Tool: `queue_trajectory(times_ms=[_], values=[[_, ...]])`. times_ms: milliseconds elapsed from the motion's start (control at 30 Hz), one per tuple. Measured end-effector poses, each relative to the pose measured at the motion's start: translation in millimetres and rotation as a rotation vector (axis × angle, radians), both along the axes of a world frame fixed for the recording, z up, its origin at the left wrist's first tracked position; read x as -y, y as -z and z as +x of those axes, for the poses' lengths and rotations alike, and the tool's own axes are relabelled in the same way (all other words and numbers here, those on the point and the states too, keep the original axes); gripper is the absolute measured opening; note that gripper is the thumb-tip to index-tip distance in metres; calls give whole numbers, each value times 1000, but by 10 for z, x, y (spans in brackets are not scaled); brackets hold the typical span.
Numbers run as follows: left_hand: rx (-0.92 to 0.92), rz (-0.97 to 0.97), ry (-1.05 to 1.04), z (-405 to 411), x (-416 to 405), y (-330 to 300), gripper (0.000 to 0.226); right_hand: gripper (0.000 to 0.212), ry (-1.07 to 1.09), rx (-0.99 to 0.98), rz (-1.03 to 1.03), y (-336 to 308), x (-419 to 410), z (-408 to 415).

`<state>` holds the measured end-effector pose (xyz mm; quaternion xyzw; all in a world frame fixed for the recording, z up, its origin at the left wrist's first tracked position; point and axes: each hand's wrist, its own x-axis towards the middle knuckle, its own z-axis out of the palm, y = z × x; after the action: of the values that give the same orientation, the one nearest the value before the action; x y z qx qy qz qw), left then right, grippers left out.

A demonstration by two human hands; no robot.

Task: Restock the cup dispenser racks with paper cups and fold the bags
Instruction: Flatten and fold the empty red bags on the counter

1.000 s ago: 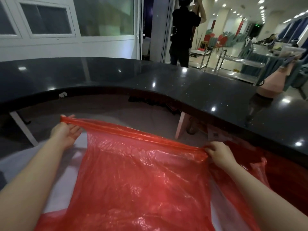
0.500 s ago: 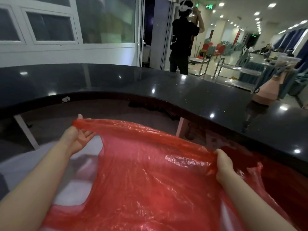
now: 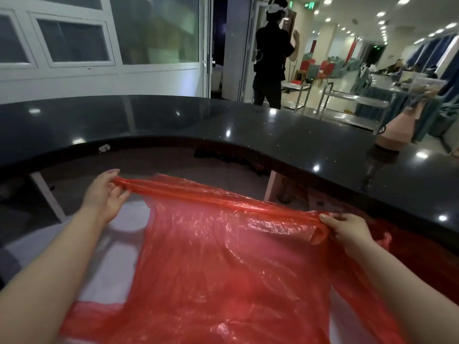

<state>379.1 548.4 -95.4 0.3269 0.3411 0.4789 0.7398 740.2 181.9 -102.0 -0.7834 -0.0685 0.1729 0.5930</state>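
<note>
Red plastic bag stretched in the air between both hands, below the near edge of the black tabletop. Left hand pinches the bag's left end, right hand clamps the right end — top edge bunched taut, rest draping down toward the camera.
</note>
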Motion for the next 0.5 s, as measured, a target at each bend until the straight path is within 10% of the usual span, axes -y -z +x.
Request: queue_trajectory(times_ms=[300, 500], values=[[-183, 78, -72, -160, 18, 198, 60, 4, 29, -264, 219, 195, -121, -107], [-914, 703, -37, -227, 133, 216, 57, 19, 22, 12, -52, 357, -183, -174]])
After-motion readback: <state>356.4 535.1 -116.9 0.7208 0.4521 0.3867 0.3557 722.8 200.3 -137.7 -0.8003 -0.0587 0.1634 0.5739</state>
